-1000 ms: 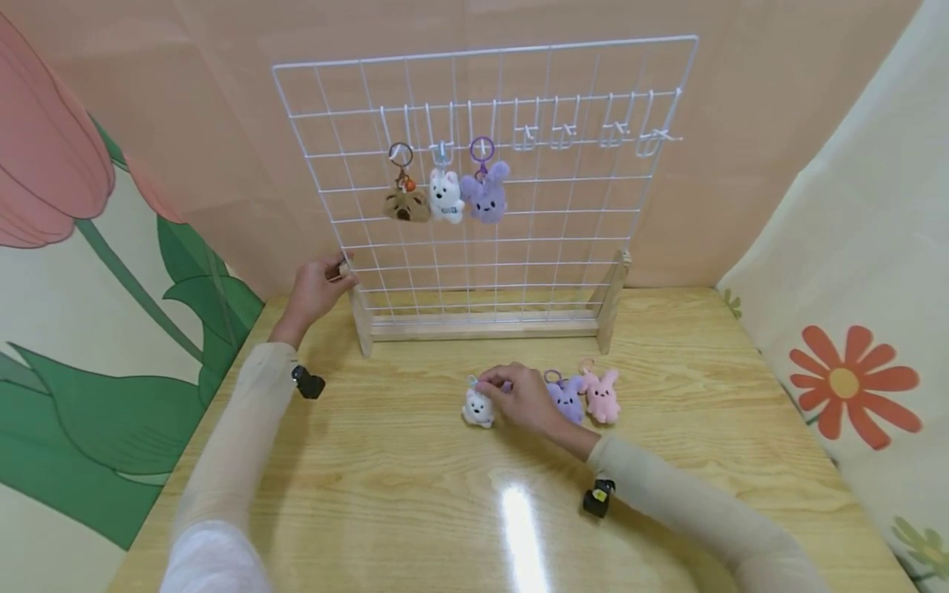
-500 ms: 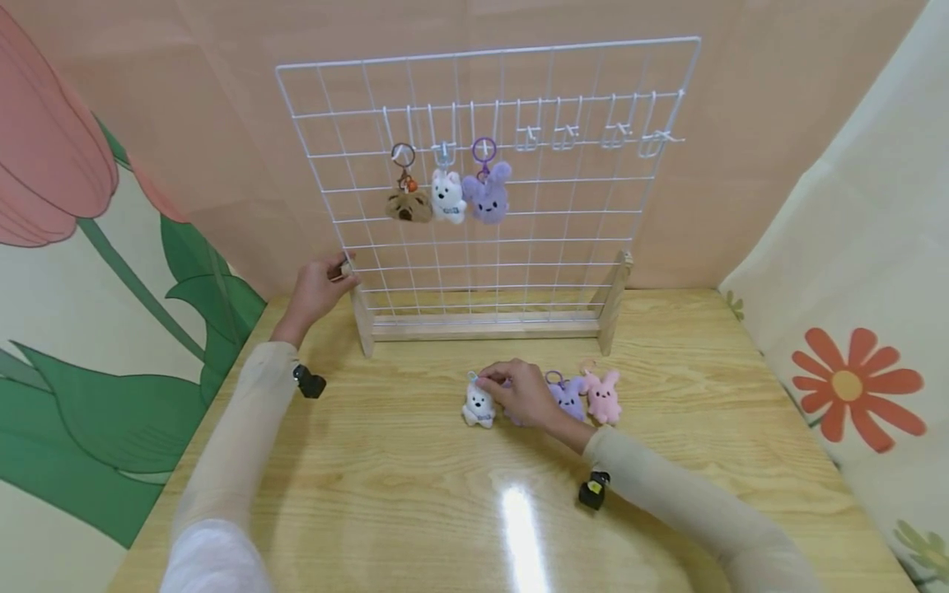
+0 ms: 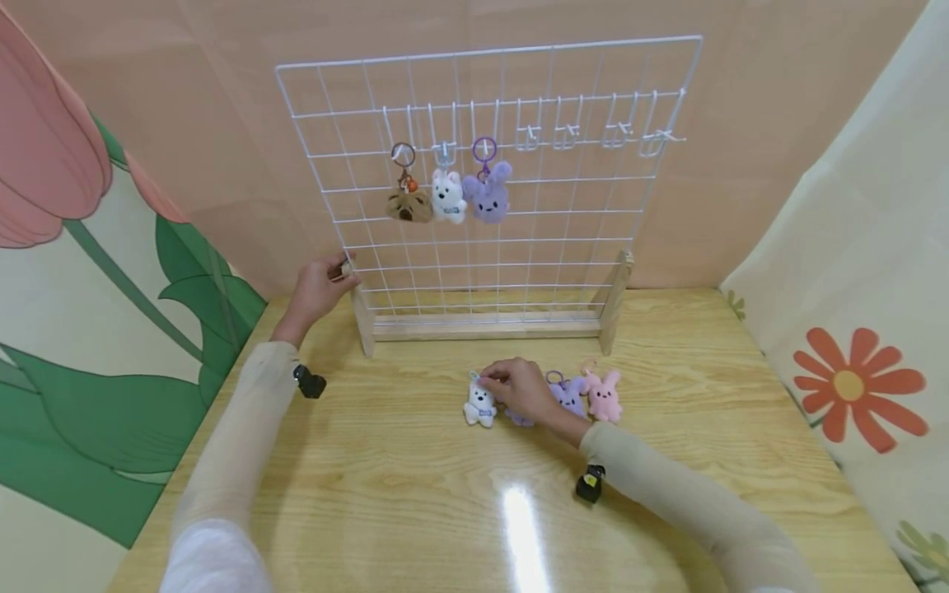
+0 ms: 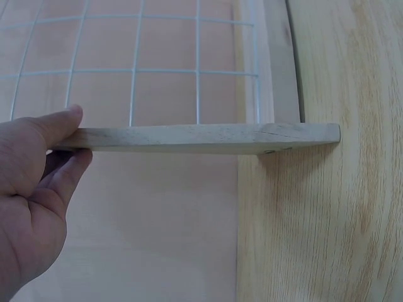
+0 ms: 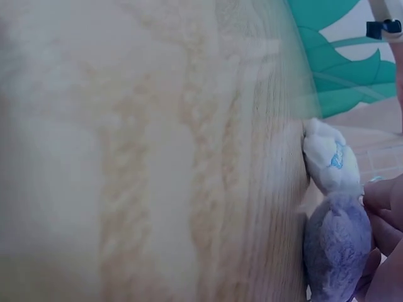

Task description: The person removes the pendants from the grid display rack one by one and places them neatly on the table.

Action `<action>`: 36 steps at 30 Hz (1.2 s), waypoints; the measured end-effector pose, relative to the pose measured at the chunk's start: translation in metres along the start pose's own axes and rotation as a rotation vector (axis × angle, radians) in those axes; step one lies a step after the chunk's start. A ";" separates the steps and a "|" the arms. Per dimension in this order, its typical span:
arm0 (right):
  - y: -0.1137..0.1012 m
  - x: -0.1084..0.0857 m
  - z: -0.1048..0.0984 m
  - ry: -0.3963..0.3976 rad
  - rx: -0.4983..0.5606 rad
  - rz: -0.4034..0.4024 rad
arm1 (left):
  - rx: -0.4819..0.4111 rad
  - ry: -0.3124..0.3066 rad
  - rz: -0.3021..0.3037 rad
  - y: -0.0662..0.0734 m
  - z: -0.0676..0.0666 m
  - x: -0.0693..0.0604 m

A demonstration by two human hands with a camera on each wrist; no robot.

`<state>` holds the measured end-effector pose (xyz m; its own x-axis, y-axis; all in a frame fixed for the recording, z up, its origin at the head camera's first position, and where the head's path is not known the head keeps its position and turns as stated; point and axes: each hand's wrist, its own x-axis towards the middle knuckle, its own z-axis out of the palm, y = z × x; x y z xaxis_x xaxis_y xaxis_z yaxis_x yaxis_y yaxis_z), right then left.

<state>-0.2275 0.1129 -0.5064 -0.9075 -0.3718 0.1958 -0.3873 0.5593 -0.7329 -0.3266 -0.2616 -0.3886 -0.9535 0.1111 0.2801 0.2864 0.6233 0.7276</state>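
My left hand pinches the top of the left wooden upright of a white wire grid rack, thumb on one side and fingers on the other. On the table before the rack lies a small white plush dog keychain with a light blue loop. My right hand pinches at the top of it, partly hiding the loop. A purple plush keychain sits under this hand, mostly covered in the head view. To the right lie a purple bunny keychain and a pink bunny keychain.
From hooks on the grid's left half hang a brown plush keychain, a white plush keychain and a purple bunny keychain. Several bare hooks line the right half. The wooden table extends in front.
The white plush dog on the table has turned and straightened, its face and blue chest tag now showing more. My right wrist has shifted slightly left and up. My left hand has stayed put.
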 end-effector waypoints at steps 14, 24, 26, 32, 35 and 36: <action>0.004 0.002 -0.001 -0.021 0.013 0.030 | -0.007 -0.003 -0.007 0.003 0.000 -0.001; -0.015 0.005 -0.025 0.030 0.001 -0.012 | -0.017 -0.006 -0.016 0.003 -0.001 -0.001; -0.020 0.006 -0.032 0.033 -0.004 -0.019 | -0.016 -0.009 -0.016 0.002 -0.001 -0.001; -0.037 0.010 -0.052 0.078 -0.022 -0.060 | -0.021 -0.017 -0.016 0.002 0.000 -0.001; -0.046 0.013 -0.062 0.112 -0.012 -0.089 | -0.013 -0.016 -0.016 0.002 -0.001 -0.002; -0.049 0.014 -0.066 0.126 -0.007 -0.101 | -0.012 -0.016 -0.016 0.002 0.000 -0.002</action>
<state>-0.2320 0.1291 -0.4254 -0.8771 -0.3304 0.3487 -0.4780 0.5289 -0.7012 -0.3240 -0.2608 -0.3873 -0.9593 0.1133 0.2586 0.2721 0.6157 0.7395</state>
